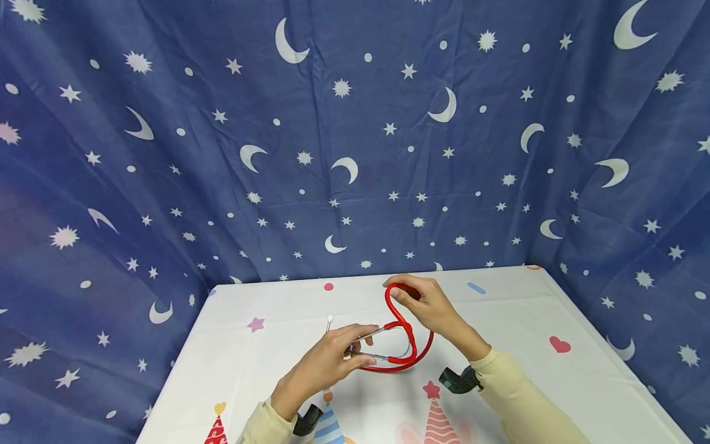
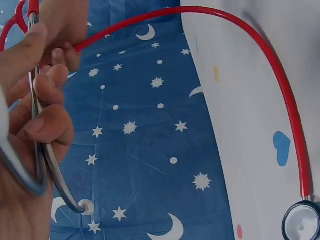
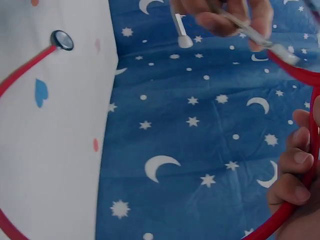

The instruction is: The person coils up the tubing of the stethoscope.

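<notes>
A stethoscope with red tubing (image 1: 396, 369) is held up over the table between both hands. My left hand (image 1: 322, 364) grips its two metal ear tubes, fingers curled round them in the left wrist view. A pale ear tip (image 3: 185, 41) sticks out beyond that hand. Higher and to the right, my right hand (image 1: 435, 308) holds a bend of the red tubing, fingers wrapped about it in the right wrist view. The round chestpiece (image 2: 302, 223) sits at the tubing's far end, over the white cloth in both wrist views; the head view does not show it.
A white tablecloth (image 1: 499, 394) printed with party hats, stars and hearts covers the table. Behind and at both sides hangs a blue curtain (image 1: 388, 160) with white moons and stars. Black devices are strapped at the left wrist (image 1: 307, 420) and the right wrist (image 1: 459, 380).
</notes>
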`<state>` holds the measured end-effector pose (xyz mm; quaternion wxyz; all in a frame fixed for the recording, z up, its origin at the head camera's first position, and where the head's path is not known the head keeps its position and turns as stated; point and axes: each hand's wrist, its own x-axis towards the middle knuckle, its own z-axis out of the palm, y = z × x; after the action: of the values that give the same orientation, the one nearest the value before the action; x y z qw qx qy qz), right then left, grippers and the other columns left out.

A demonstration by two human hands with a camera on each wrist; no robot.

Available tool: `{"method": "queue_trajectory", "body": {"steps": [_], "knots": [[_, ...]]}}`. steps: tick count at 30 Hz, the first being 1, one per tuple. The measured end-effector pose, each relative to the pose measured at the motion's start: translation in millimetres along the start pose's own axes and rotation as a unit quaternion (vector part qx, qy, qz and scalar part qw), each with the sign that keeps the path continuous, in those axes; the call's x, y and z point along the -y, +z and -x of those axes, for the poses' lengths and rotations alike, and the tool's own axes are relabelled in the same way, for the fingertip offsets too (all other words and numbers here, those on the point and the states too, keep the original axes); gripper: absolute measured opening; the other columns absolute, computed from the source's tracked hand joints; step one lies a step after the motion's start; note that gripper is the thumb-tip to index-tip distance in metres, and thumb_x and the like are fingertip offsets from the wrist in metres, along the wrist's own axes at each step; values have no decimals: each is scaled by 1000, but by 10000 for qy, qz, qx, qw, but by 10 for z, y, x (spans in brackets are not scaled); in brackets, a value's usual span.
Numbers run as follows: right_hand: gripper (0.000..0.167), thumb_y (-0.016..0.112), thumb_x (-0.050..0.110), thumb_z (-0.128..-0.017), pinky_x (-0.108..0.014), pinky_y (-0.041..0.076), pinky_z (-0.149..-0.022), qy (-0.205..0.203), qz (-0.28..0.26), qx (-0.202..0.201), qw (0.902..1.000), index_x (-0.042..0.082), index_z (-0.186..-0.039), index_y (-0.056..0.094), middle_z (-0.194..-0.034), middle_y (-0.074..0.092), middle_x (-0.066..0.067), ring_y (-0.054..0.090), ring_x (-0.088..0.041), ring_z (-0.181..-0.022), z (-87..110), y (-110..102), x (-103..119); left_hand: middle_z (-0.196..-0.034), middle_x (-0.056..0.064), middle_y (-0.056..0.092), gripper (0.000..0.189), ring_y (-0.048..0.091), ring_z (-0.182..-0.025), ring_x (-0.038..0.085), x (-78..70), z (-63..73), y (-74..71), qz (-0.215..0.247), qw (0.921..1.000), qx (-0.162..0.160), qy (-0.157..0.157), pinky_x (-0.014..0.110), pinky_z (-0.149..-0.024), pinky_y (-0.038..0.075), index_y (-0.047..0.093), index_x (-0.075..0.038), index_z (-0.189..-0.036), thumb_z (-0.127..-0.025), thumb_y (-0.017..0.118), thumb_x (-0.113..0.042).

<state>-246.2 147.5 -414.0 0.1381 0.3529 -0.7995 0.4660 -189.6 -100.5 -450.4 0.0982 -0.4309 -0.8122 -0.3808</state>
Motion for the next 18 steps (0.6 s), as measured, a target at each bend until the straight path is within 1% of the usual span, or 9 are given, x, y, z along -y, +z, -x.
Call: {"method": "queue_trajectory", "body": {"steps": [2,4,6,7,8,10,12,14,18], "knots": [[17,62,11,-96,-21,42,-55,183,-96,184,9996,13,-112,69,-80,65,1,44,-2,-60,10,35,-35,-99,-6,65,47,49,-73,-2,-25,-5,-3,30,10000,-48,-43,14,-66,48,58,-12,-132,-89,72,-26],[16,62,14,-97,-21,43,-57,402,-183,373,9983,14,-111,70,-80,65,1,45,-3,-62,22,69,-68,-97,-7,65,46,49,-73,-2,-54,-9,-5,47,9997,-187,-159,15,-64,48,60,-13,-129,-87,74,-25],[17,61,16,-97,-20,47,-61,630,-355,505,9961,13,-110,71,-85,68,-2,50,-4,-66,34,99,-96,-94,-8,66,46,50,-72,-2,-82,-17,-5,95,9988,-374,-314,15,-62,48,61,-12,-126,-84,77,-23],[17,61,16,-98,-20,49,-63,728,-465,556,9947,12,-110,71,-90,70,-3,52,-4,-68,40,114,-110,-92,-8,67,46,50,-71,-2,-95,-21,-7,123,9981,-469,-383,16,-61,48,62,-12,-125,-83,78,-22],[18,60,16,-98,-21,51,-65,795,-569,613,9933,10,-110,71,-95,72,-5,55,-5,-72,43,127,-121,-91,-8,67,47,51,-71,-3,-108,-27,-8,126,9974,-563,-430,16,-60,48,63,-13,-124,-81,80,-21],[19,58,14,-99,-22,53,-66,875,-769,711,9906,7,-111,71,-98,72,-9,57,-7,-73,49,153,-150,-88,-6,68,48,51,-70,-3,-128,-39,-12,213,9963,-686,-468,17,-58,48,63,-13,-122,-79,81,-19],[20,57,12,-99,-23,55,-69,880,-920,817,9885,4,-113,70,-100,72,-12,59,-8,-76,59,180,-189,-87,-4,68,50,51,-69,-3,-141,-59,-19,281,9960,-754,-387,17,-57,49,63,-15,-123,-77,82,-18],[20,57,11,-99,-25,55,-69,836,-930,882,9882,3,-113,69,-99,72,-12,60,-10,-75,71,197,-220,-87,-2,67,51,52,-69,-2,-156,-86,-28,295,9961,-801,-231,16,-57,48,63,-17,-125,-78,82,-18],[18,58,8,-98,-23,53,-68,800,-857,729,9904,5,-112,69,-95,71,-10,59,-15,-74,102,203,-269,-90,-2,65,53,53,-67,0,-164,-134,-51,244,9950,-958,144,12,-56,45,62,-16,-129,-79,81,-19]]}}
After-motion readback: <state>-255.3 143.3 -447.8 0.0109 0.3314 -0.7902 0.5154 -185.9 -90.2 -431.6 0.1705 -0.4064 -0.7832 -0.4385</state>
